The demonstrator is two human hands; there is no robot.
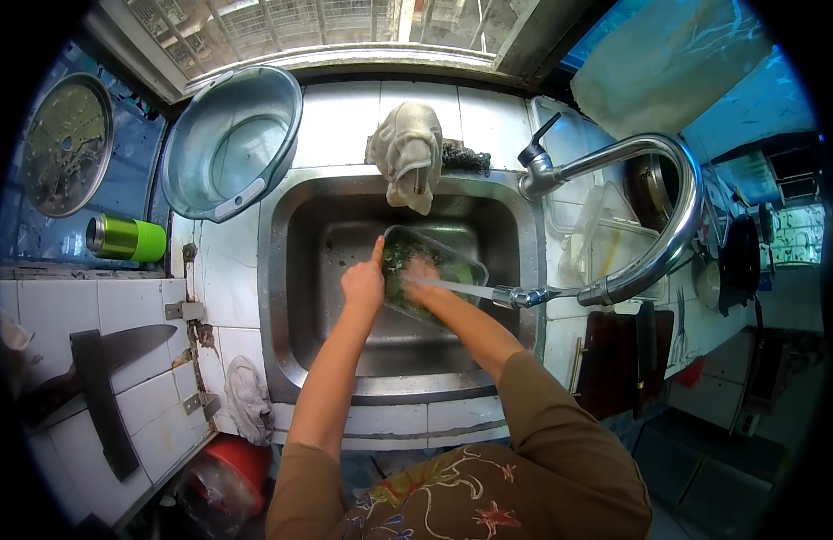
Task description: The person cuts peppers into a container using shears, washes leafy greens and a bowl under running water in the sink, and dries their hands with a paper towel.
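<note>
A clear plastic container [461, 261] sits tilted in the steel sink [322, 328], with chopped-looking green leaves [400, 247] in it. My left hand [364, 281] grips the container's left side, its index finger lying along the rim. Inside, among the greens, is my right hand [423, 273]; motion smears its fingers, so their pose cannot be made out. From the tap's spout [522, 297] a stream of water runs leftward onto my right hand and the leaves.
A bluish plastic basin [187, 166] stands at the back left. Behind the sink a cloth [409, 144] hangs over a fixture. The tap's curved neck [691, 207] arches over the right counter, near a dark cutting board [610, 360]. Knives [106, 396] are at the left.
</note>
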